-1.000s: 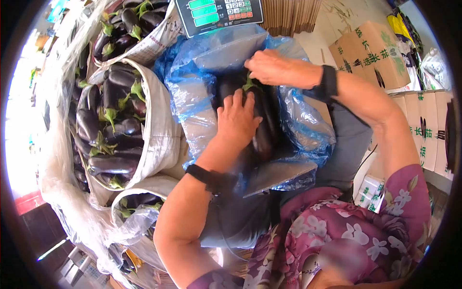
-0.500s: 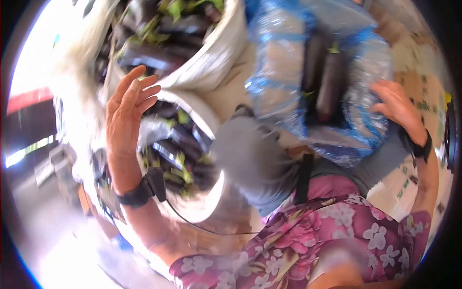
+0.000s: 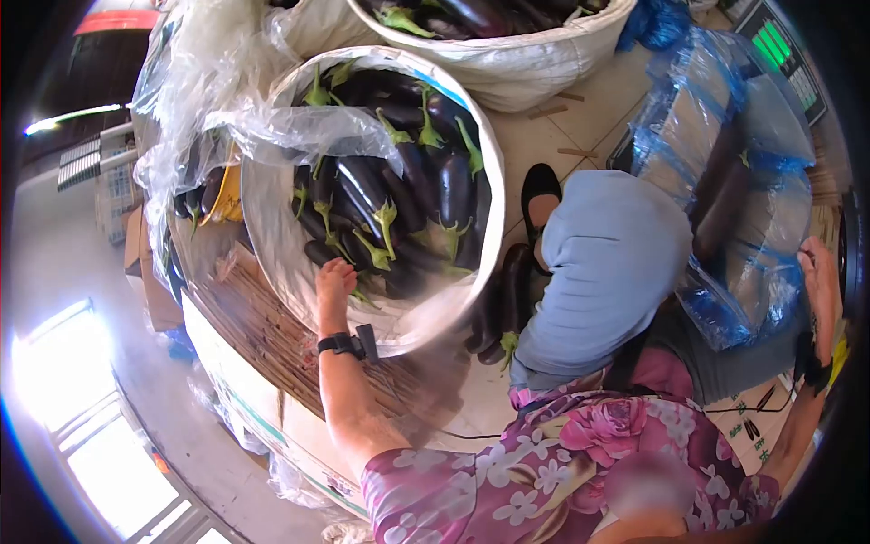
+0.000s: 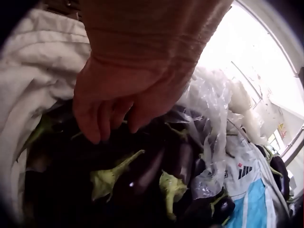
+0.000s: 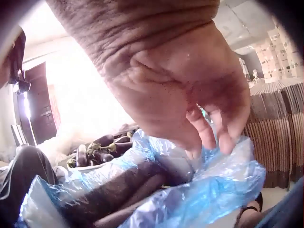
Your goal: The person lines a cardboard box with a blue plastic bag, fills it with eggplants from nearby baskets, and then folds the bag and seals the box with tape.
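Observation:
My left hand [image 3: 335, 281] reaches over the near rim of a white sack [image 3: 490, 172] full of dark purple eggplants [image 3: 361, 185]. In the left wrist view its fingers [image 4: 102, 121] point down, with the tips right at the eggplants and nothing seen in the grip. To the right, a box lined with clear blue plastic [image 3: 675, 118] holds long eggplants [image 3: 725, 204]. Beside that box's right side is my right hand [image 3: 820, 272]. The right wrist view has it hanging loosely bent above the crinkled blue plastic [image 5: 190, 202], fingertips close to it.
Another sack of eggplants [image 3: 507, 77] stands at the back, and loose eggplants [image 3: 515, 290] lie on the floor by my knee [image 3: 616, 254]. Clear plastic sheeting [image 3: 213, 91] drapes over the sack's left side. A scale with a green display [image 3: 770, 43] stands beyond the box. Stacked flat cardboard [image 5: 273, 137] is at the right.
My left hand has gone from the eggplants in the lined box across to the sack on the left. The right hand has left the eggplants for the box's side. The head view has swung left.

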The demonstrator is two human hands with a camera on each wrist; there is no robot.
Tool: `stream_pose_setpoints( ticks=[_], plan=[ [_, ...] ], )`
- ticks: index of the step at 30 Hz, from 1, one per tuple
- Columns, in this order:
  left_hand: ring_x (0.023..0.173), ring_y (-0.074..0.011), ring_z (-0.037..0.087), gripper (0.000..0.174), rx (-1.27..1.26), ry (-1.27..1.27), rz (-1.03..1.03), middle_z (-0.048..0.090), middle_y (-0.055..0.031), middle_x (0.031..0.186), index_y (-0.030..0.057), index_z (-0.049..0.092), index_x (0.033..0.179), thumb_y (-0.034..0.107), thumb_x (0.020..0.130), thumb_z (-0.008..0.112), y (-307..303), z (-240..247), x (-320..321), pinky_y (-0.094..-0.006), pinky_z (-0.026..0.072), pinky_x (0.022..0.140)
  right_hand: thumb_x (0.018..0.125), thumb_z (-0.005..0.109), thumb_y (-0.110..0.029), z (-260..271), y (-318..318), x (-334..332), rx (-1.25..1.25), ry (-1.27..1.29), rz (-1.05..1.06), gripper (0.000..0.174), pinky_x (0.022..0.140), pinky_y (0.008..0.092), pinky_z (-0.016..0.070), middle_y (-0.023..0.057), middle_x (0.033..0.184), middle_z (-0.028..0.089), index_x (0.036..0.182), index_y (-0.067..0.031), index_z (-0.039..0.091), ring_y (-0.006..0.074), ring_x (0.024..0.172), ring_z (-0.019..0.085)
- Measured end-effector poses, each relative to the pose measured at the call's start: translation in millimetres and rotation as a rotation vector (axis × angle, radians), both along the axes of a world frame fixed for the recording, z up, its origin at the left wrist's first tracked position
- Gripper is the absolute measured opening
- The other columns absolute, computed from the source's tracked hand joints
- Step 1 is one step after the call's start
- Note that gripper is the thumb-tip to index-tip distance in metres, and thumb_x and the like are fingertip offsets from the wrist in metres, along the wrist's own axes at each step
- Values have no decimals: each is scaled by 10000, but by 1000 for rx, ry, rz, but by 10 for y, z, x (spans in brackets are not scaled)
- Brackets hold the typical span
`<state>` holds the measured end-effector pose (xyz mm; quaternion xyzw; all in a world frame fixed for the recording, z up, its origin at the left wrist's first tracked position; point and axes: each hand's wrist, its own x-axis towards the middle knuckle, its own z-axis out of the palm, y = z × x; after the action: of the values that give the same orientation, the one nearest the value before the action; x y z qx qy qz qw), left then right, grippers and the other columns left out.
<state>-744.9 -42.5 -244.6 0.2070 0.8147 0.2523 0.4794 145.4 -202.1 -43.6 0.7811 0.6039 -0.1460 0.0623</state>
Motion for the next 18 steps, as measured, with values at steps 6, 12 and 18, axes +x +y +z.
stream_pose_setpoints(
  ticks=[6,12,18],
  plan=[
    [968,-251,631,593,73,55,-351,638,-120,1131,-34,469,1321,190,819,690,-203,-862,187,-393,507,774,908,554,-76,306,475,-907,353,2,-141,127,788,331,447,120,888,585,1016,-9,552,211,875,567],
    [864,-293,663,523,6,640,-482,685,-159,924,18,599,1141,268,709,755,-123,-891,623,-355,518,795,870,572,-31,386,662,-1557,82,204,-40,135,731,322,467,137,873,593,999,7,556,237,789,589],
    [821,-192,657,350,48,194,-169,667,-122,899,-2,607,1042,229,799,707,68,-280,776,-330,543,715,833,615,-40,320,727,-1802,55,210,-22,165,718,353,478,159,879,624,979,24,575,267,770,603]
  ],
)
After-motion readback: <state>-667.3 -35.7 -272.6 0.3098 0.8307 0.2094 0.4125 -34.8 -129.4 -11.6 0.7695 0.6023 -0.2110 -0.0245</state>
